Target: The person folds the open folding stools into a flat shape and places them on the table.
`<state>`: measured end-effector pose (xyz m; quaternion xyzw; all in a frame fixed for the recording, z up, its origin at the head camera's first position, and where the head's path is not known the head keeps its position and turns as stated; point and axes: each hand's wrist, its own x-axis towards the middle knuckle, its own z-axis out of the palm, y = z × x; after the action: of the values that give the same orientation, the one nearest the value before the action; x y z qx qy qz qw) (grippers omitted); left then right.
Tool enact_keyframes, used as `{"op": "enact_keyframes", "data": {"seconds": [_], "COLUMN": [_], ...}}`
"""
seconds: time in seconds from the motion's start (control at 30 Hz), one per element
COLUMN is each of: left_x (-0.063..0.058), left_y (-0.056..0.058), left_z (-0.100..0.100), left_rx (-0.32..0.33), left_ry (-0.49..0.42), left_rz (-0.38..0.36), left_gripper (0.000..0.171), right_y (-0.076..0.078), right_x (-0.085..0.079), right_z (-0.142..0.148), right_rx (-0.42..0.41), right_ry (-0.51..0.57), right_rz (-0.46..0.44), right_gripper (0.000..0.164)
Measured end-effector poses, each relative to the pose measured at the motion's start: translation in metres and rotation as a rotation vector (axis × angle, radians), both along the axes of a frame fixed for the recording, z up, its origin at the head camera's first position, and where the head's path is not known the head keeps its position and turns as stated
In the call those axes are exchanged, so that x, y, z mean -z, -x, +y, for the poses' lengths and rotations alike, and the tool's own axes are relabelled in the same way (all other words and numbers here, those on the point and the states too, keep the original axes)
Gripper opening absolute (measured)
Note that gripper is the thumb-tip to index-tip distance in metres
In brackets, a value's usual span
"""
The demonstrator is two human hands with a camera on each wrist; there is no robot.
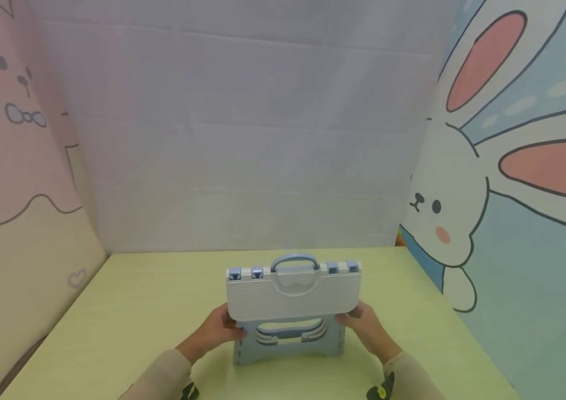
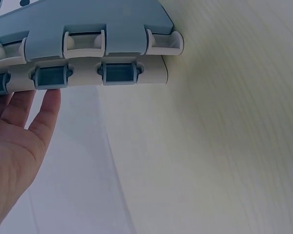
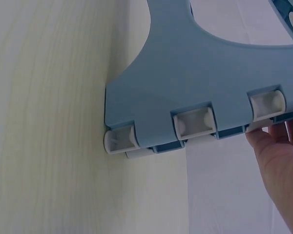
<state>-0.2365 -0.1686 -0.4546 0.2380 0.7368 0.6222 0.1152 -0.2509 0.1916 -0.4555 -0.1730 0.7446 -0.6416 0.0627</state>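
- I have the folding stool (image 1: 343, 291) upright in front of me at the table (image 1: 163, 289), toward the near edge; I can't tell whether its feet bear fully on the tabletop.
- My left hand (image 1: 218, 328) grips one side edge of the blue leg panel (image 1: 288, 350), thumb in front and fingers behind.
- My right hand (image 1: 363, 325) grips the opposite side edge, just under the white top panel (image 1: 253, 300), so my hands are well apart with the stool between them.
- It looks like hard moulded plastic, so I judge it light for its bulk, stiff in each panel, and not fragile.
- The give should be at the hinges: the side knuckles (image 3: 194, 123) and the blue clips (image 1: 257, 273) along the top could let panels swing, and a fingertip could get nipped there.
- The smooth leg panel may slide a little under my thumbs; the woven-look top should grip better.
- For lifting, the arched blue handle (image 1: 294, 257) seems the surest hold; for steadying, both side edges, clear of the knuckles.
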Motion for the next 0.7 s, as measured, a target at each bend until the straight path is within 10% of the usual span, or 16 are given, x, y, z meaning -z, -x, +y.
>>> {"op": "enact_keyframes", "data": {"seconds": [0.7], "left_x": [-0.0004], "left_y": [0.0004], "left_z": [0.0005], "left_rx": [-0.02], "left_ry": [0.015], "left_rz": [-0.026], "left_gripper": [0.06], "right_y": [-0.0005], "right_x": [0.0006], "right_z": [0.0008], "right_rx": [0.004], "right_ry": [-0.008], "right_rz": [0.011], "right_gripper": [0.054]}}
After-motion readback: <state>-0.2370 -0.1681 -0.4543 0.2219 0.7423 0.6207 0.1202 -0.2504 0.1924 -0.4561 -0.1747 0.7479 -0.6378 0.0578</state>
